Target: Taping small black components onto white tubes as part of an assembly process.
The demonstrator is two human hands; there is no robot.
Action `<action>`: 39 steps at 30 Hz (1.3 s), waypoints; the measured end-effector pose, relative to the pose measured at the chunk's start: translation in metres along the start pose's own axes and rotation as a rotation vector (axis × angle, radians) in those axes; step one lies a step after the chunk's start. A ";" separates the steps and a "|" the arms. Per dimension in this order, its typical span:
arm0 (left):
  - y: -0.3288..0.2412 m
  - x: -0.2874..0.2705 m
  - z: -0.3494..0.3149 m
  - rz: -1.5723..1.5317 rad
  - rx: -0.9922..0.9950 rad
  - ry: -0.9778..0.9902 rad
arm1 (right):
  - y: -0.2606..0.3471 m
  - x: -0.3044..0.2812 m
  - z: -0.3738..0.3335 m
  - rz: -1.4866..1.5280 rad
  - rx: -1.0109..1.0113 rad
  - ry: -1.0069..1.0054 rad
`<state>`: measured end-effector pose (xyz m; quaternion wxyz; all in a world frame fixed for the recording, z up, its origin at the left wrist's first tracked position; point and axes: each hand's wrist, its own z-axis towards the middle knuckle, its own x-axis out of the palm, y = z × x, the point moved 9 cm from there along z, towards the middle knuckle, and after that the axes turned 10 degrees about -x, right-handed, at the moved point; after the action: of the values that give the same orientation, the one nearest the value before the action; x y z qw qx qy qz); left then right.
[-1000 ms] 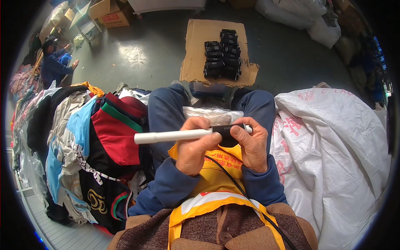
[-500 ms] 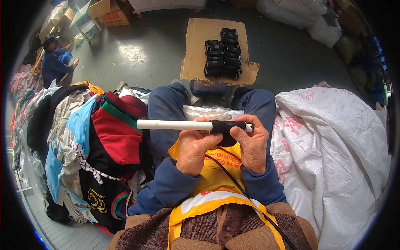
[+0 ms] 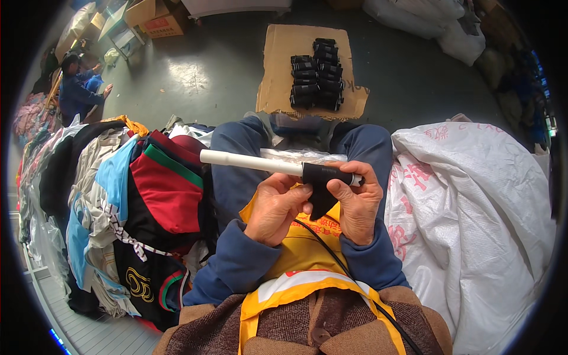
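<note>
A white plastic tube (image 3: 248,161) lies crosswise before me, its left end tipped slightly up and free of any hand. Around its right part is wrapped a black ribbed cloth piece (image 3: 321,174), with a loose flap hanging down between my hands. My right hand (image 3: 361,204) grips the tube's right end, thumb in front and fingers behind, over the cloth. Below the tube, my left hand (image 3: 273,208) is closed, thumb and fingers pinching the left edge of the black cloth. Part of its fingers is hidden behind the thumb.
Ahead on the floor, a cardboard sheet (image 3: 278,71) bears rows of black cloth rolls (image 3: 316,89). Heaped garments (image 3: 165,195) stand at my left, a big white woven sack (image 3: 473,225) at my right. A black cable (image 3: 322,244) crosses my yellow apron (image 3: 284,257). Far left, another person (image 3: 77,89) sits.
The tube's left end has risen, and it now slants down to the right. My left hand has shifted slightly left, off the tube, and more of the black flap hangs down.
</note>
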<state>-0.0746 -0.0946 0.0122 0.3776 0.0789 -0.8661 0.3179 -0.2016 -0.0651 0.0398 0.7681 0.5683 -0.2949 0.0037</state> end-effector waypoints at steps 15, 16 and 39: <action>0.013 -0.012 0.005 0.012 -0.115 -0.023 | -0.004 -0.004 0.001 0.013 -0.008 -0.008; 0.012 -0.013 0.006 0.026 -0.099 -0.037 | -0.004 -0.003 0.001 -0.002 -0.003 -0.003; -0.003 0.013 -0.003 0.088 0.149 -0.037 | -0.021 -0.010 -0.003 0.071 0.252 -0.061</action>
<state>-0.0803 -0.0936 0.0243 0.3402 0.0747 -0.8495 0.3963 -0.2019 -0.0668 0.0162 0.6807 0.6495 -0.3351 0.0507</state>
